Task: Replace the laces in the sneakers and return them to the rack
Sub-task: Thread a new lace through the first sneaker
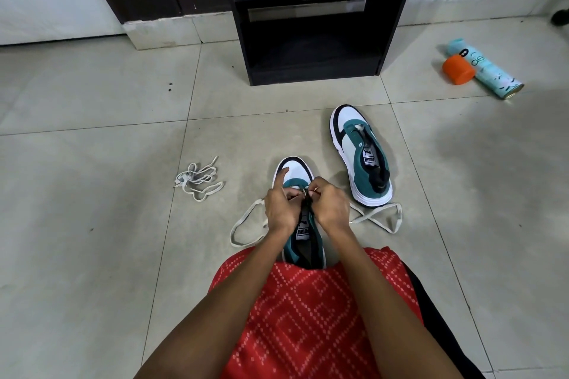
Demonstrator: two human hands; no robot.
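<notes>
**Sneaker relacing on the floor: one pair, first shoe in progress**

Near sneaker (297, 171): lying on the floor (92, 224) directly in front of the person, toe pointing away and heel tucked against the red garment (308, 301). This is keeping the eyelets facing up and within easy reach.

Left hand (281, 209) and right hand (331, 206): both working at the lower eyelets, fingers curling in and pinching the lace (246, 224). The left forefinger is sticking out over the toe. The lace is trailing in a slack loop to either side, probably so that it feeds freely.

Far sneaker (360, 154): sitting ahead and to the right, apart from the hands. It is appearing unlaced and seemingly waiting its turn.

Loose lace (200, 181): lying bunched to the left, well clear of the work. Whether it is old or new cannot be told.

Rack (311, 40): standing beyond, its lower shelves showing open for the pair.

Spray can (492, 74) and orange cap (458, 69): lying together at far right, taking no part.
</notes>
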